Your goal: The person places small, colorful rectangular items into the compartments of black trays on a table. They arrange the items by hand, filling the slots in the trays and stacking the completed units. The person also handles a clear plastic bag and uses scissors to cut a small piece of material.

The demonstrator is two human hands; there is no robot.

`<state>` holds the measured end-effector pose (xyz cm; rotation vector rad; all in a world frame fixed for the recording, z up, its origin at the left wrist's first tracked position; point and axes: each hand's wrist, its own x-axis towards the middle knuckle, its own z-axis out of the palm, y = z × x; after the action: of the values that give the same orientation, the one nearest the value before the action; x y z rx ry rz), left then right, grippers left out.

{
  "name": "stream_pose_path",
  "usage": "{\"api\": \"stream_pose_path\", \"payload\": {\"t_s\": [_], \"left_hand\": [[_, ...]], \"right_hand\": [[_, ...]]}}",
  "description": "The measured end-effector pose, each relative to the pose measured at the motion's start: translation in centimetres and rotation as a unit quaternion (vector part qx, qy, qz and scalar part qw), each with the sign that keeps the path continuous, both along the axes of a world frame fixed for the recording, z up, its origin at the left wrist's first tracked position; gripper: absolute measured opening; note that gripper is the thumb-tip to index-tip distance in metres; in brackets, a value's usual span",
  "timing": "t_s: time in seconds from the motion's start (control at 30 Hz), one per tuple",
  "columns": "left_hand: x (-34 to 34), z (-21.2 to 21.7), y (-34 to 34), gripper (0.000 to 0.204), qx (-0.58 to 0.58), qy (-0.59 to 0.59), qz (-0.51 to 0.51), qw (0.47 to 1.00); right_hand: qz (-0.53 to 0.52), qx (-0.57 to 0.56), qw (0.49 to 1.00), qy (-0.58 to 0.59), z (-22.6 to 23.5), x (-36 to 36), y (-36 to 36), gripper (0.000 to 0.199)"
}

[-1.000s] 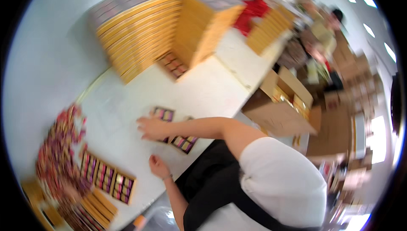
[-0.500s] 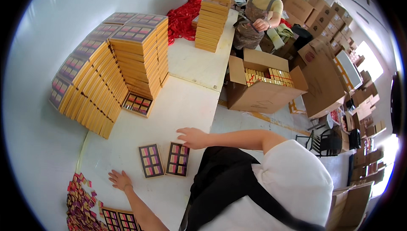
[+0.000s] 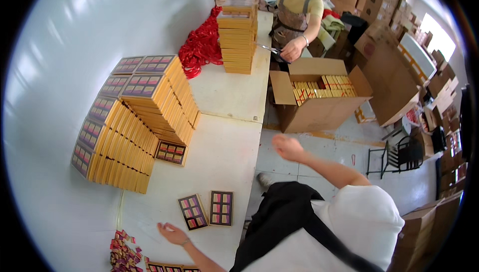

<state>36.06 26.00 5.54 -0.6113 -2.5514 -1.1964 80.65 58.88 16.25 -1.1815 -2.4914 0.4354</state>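
Two shallow gold-edged boxes lie side by side near the table's front edge. Each holds six pink, purple and gold pieces in dark compartments: a left box (image 3: pixel 193 212), tilted, and a right box (image 3: pixel 221 208), straighter. My left hand (image 3: pixel 172 233) hovers left of the left box, over the table, fingers loosely apart and empty. My right hand (image 3: pixel 287 147) is raised past the table's edge, above the floor, touching no box. Its fingers are curled in, and nothing shows in them.
Tall stacks of filled boxes (image 3: pixel 124 137) stand against the wall. A pile of small wrapped pieces (image 3: pixel 124 254) lies by more boxes (image 3: pixel 172 268). Beyond are red ribbon (image 3: pixel 202 45), another box stack (image 3: pixel 237 42) and an open carton (image 3: pixel 319 110). A co-worker's hand (image 3: pixel 294 50) holds scissors (image 3: pixel 269 48).
My right hand has left the right box, curled and moved out past the table's edge. That box now sits straighter. The view has shifted. The co-worker's scissors now show.
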Motion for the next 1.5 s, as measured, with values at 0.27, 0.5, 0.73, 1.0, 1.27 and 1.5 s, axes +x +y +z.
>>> {"api": "stream_pose_path", "payload": {"t_s": [0.27, 0.5, 0.73, 1.0, 1.27, 1.5], "left_hand": [[26.5, 6.9, 34.8, 0.039, 0.239, -0.399, -0.413, 0.783], [37.9, 19.0, 60.7, 0.048, 0.422, -0.57, -0.496, 0.501], [39.0, 24.7, 59.9, 0.025, 0.356, -0.271, -0.492, 0.747], [36.3, 30.9, 59.8, 0.026, 0.336, -0.402, -0.564, 0.638], [36.6, 32.4, 64.3, 0.023, 0.252, -0.372, -0.663, 0.599], [34.0, 33.1, 73.6, 0.046, 0.294, -0.287, -0.537, 0.737]], "right_hand": [[-0.064, 0.219, 0.928, 0.293, 13.9, 3.3, 17.7, 0.017], [0.05, 0.193, 0.929, 0.313, 14.2, 6.0, 26.2, 0.021], [0.124, 0.214, 0.929, 0.274, 15.4, 8.4, 30.1, 0.038], [0.171, 0.102, 0.942, 0.269, 18.6, 5.4, 30.8, 0.064], [0.121, 0.028, 0.929, 0.349, 17.5, 7.5, 35.3, 0.074], [0.085, -0.022, 0.925, 0.369, 18.3, 12.0, 40.9, 0.045]]}}
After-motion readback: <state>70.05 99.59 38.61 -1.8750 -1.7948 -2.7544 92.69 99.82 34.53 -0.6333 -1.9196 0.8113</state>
